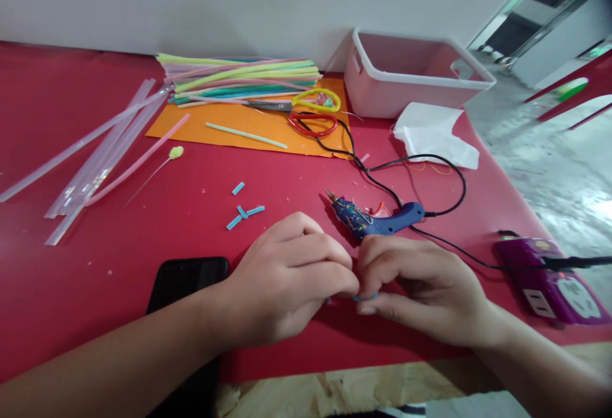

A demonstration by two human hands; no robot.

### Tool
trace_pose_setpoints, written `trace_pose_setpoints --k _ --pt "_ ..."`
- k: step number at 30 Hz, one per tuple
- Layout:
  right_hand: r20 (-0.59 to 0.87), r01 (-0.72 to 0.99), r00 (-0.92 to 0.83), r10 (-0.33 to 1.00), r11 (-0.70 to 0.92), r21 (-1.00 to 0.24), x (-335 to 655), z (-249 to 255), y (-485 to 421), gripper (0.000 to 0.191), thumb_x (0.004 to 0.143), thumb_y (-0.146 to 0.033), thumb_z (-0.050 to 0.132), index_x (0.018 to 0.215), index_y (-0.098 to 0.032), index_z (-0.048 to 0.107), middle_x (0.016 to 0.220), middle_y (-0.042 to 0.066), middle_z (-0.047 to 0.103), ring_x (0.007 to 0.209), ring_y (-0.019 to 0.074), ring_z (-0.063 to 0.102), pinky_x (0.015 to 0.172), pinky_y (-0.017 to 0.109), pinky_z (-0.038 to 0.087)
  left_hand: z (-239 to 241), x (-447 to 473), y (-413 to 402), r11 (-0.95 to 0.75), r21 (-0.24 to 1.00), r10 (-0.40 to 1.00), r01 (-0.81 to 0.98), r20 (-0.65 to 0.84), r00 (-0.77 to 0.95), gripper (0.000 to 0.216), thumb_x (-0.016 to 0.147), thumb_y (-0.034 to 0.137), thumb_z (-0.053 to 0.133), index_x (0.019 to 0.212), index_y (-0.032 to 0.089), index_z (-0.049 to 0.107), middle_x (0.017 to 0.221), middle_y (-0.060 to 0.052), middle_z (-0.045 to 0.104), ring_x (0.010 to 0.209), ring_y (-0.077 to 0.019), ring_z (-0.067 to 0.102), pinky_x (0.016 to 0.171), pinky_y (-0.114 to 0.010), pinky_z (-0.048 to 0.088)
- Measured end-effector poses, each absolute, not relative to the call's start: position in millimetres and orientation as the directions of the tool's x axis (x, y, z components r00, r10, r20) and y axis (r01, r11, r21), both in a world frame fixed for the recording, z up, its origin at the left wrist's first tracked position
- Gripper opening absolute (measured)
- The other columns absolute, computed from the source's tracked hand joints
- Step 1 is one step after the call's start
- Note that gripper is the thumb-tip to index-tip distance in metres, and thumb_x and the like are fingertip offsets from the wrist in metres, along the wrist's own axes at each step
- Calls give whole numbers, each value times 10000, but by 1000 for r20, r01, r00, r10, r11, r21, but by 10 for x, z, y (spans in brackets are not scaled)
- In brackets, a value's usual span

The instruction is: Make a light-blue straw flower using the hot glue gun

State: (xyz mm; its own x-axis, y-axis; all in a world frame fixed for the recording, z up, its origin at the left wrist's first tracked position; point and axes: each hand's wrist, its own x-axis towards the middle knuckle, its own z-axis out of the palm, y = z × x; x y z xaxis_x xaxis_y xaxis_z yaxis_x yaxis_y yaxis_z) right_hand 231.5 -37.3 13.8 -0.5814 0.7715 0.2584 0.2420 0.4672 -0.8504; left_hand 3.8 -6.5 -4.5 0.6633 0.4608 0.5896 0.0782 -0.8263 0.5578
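My left hand (291, 274) and my right hand (421, 287) meet fingertip to fingertip low over the red table (119, 259). Both are closed in a pinch on a small blue straw piece (366, 297), which barely shows between the fingers. Just beyond my hands lies a blue glue gun (377, 219) on its side, nozzle to the left. Three short blue straw pieces (243, 211) lie to the left of it. A black phone (189, 281) lies under my left forearm.
An orange sheet (229, 126) carries a bundle of coloured straws (243, 77), yellow scissors (310, 102) and a red loop. Clear glue sticks (95, 157) lie at left. A white bin (411, 74), a tissue (433, 134) and a purple power strip (549, 281) stand at right.
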Motion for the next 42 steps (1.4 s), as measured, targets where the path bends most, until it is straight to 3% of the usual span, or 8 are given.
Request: trace_pose_setpoints --k 12,23,34,42 --pt "149 215 -594 791 334 -918 2321 155 -364 86 840 -209 758 802 -168 691 764 18 703 715 108 681 676 230 572 -15 24 -43 -806 592 432 10 576 694 298 823 -56 532 940 195 641 914 -20 764 851 -133 655 882 -304 462" --pt "69 177 -634 770 231 -957 2364 140 -375 43 884 -158 698 843 -170 704 815 17 707 771 79 665 724 179 543 12 39 -63 -801 599 442 12 578 686 252 891 -28 525 932 200 625 895 -18 764 840 -125 662 888 -280 453" --pt "105 228 -597 795 293 -928 2362 161 -391 162 979 -180 554 952 -195 713 874 31 728 821 92 686 746 193 543 -27 19 -45 -794 608 454 5 587 670 281 840 -59 552 933 188 650 911 -18 755 863 -122 667 902 -294 454" --pt "4 214 -532 847 139 -967 2379 129 -424 117 926 -301 660 903 -189 686 838 21 672 733 98 627 667 214 511 -28 1 -48 -796 605 456 24 572 682 281 835 -61 552 920 190 647 904 -4 755 819 -116 652 893 -310 457"
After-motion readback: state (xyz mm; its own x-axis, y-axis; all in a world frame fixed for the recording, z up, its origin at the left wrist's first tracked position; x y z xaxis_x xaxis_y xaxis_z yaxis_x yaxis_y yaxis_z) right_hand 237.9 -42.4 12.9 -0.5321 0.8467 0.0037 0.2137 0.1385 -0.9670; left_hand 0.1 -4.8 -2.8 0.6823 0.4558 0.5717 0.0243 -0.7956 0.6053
